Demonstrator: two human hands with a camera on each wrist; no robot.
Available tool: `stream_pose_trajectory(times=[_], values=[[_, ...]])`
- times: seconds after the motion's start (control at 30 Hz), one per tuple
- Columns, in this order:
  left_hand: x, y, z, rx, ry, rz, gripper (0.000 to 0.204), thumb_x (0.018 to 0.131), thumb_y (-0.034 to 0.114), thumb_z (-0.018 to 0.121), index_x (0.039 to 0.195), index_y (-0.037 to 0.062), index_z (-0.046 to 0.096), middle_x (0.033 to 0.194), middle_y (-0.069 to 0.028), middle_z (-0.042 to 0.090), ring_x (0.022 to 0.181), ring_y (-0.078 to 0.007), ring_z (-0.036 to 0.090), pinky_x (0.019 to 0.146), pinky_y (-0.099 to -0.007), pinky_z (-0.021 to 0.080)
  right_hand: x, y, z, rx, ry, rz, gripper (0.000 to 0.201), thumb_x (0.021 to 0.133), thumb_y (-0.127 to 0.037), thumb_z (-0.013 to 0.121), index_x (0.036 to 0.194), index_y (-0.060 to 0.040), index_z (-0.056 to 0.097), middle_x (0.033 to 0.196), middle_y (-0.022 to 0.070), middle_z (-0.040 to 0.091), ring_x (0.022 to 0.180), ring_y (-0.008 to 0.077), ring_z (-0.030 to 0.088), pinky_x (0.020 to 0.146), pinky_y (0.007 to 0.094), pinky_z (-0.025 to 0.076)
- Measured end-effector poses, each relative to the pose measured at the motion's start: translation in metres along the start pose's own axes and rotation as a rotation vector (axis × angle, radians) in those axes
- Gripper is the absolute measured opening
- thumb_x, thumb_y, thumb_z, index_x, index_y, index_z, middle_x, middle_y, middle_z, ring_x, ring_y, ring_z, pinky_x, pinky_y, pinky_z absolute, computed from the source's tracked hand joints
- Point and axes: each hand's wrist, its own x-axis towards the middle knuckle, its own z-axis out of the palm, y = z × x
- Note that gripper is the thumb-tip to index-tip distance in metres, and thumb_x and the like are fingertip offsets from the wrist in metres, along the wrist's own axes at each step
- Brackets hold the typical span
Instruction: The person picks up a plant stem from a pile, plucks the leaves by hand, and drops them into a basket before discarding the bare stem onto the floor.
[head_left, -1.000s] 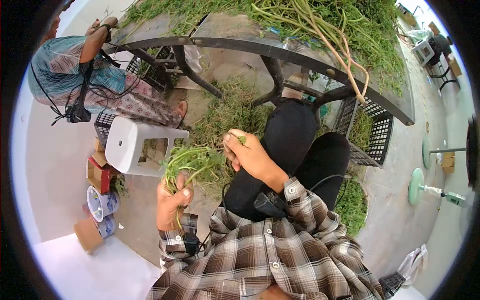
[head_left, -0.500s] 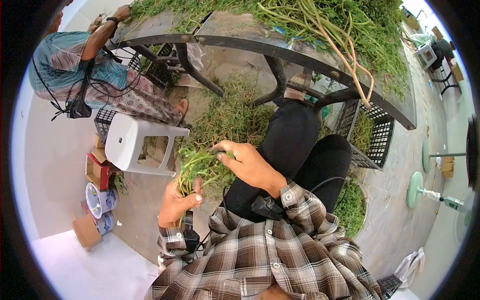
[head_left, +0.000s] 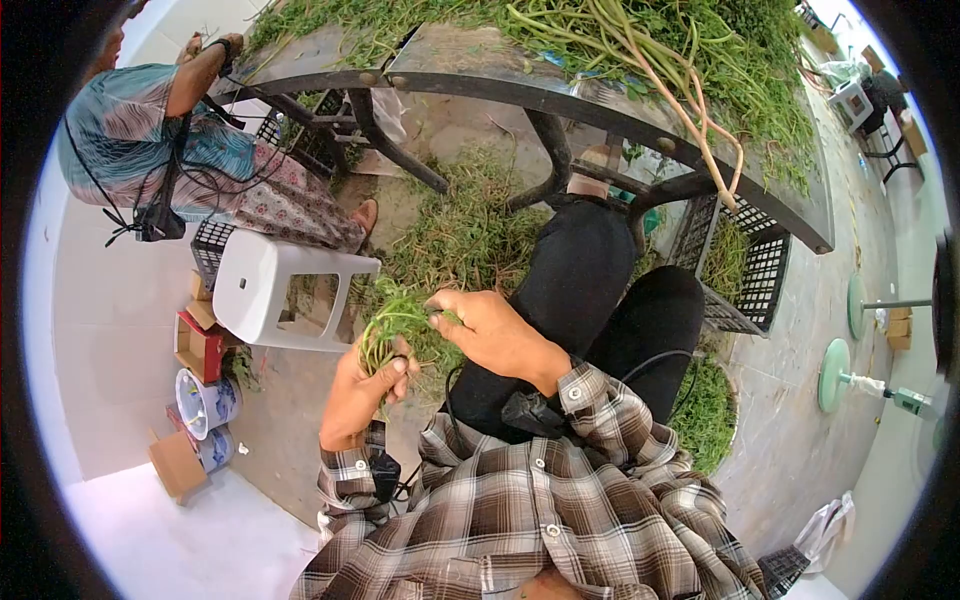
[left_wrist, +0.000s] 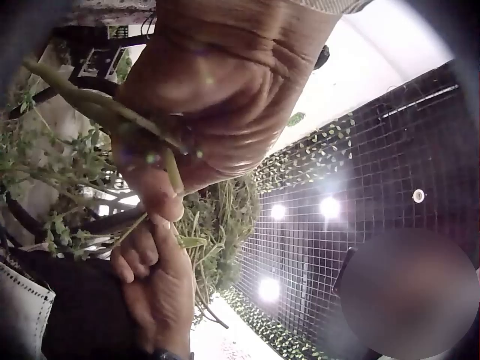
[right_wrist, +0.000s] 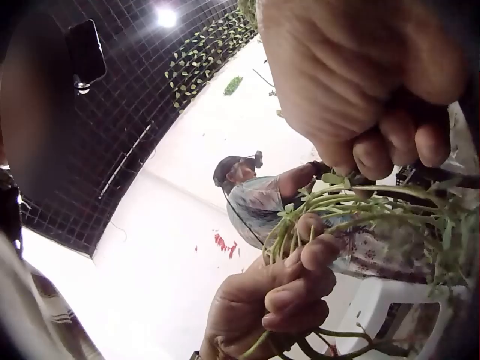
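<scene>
My left hand [head_left: 362, 392] grips a bunch of green leafy stems [head_left: 392, 318], its fingers curled round them. At the bunch's upper right side, my right hand [head_left: 492, 333] pinches some of the greens between thumb and fingers. In the right wrist view the stems [right_wrist: 352, 201] run from the left hand [right_wrist: 274, 304] up to the curled fingers of the right hand [right_wrist: 360, 82]. The left wrist view has the left hand [left_wrist: 217, 90] close up, with a stem at its thumb, and the right hand [left_wrist: 159, 281] just below, touching or nearly touching it.
A table [head_left: 470, 65] heaped with greens stands ahead. Plant scraps [head_left: 470, 225] cover the floor beneath. A white stool [head_left: 250, 290] and a seated person [head_left: 150, 130] are at the left. Black crates [head_left: 765, 275], a round container of greens [head_left: 705, 415] and green-based stands [head_left: 832, 375] are at the right.
My right hand has moved left and down from beside the bunch to its edge and now pinches greens there. The left hand has shifted slightly right with the bunch.
</scene>
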Motion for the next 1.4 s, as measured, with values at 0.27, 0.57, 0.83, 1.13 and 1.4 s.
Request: stream_pose_trajectory(times=[0.27,0.57,0.83,1.13,1.4], values=[[0.005,-0.007,0.000,0.012,0.036,0.060,0.024,0.082,0.020,0.066,0.098,0.0056,0.055,0.076,0.0004,0.058,0.052,-0.0027,0.040,0.045,-0.0170,0.030,0.001,0.004,0.004,-0.103,-0.022,-0.057,0.022,0.086,-0.016,0.054,0.100,0.0006,0.055,0.074,0.0209,0.057,0.068,0.0341,0.058,0.062,0.0397,0.043],[0.013,-0.014,0.001,-0.011,-0.019,0.113,0.031,0.080,0.025,0.068,0.097,0.0022,0.056,0.076,-0.0031,0.058,0.052,-0.0065,0.045,0.045,-0.0186,0.035,0.000,-0.003,0.004,-0.157,-0.064,-0.056,0.014,0.083,-0.012,0.054,0.087,0.0006,0.049,0.072,0.0213,0.053,0.072,0.0399,0.055,0.061,0.0434,0.042],[0.025,-0.022,0.000,-0.250,0.050,0.022,0.035,0.088,0.036,0.056,0.098,0.0026,0.055,0.070,-0.0038,0.055,0.050,-0.0068,0.044,0.043,-0.0191,0.033,-0.002,0.006,0.015,-0.366,-0.043,-0.248,0.013,0.073,-0.004,0.053,0.085,-0.0007,0.049,0.078,0.0166,0.057,0.076,0.0367,0.057,0.066,0.0449,0.045],[0.031,-0.020,0.006,-0.108,0.261,0.107,0.017,0.088,0.022,0.055,0.087,0.0055,0.060,0.062,0.0005,0.054,0.048,-0.0039,0.042,0.044,-0.0173,0.030,-0.004,0.004,0.018,-0.450,-0.054,-0.232,0.010,0.075,-0.005,0.053,0.081,-0.0005,0.045,0.074,0.0167,0.055,0.073,0.0357,0.057,0.063,0.0441,0.045],[0.031,-0.021,0.007,-0.162,0.243,0.115,0.014,0.088,0.018,0.056,0.090,0.0052,0.060,0.062,0.0012,0.053,0.047,-0.0027,0.039,0.042,-0.0166,0.029,-0.004,0.002,0.019,-0.459,-0.045,-0.208,0.011,0.077,-0.007,0.053,0.082,-0.0005,0.046,0.074,0.0170,0.055,0.072,0.0361,0.057,0.062,0.0448,0.045]])
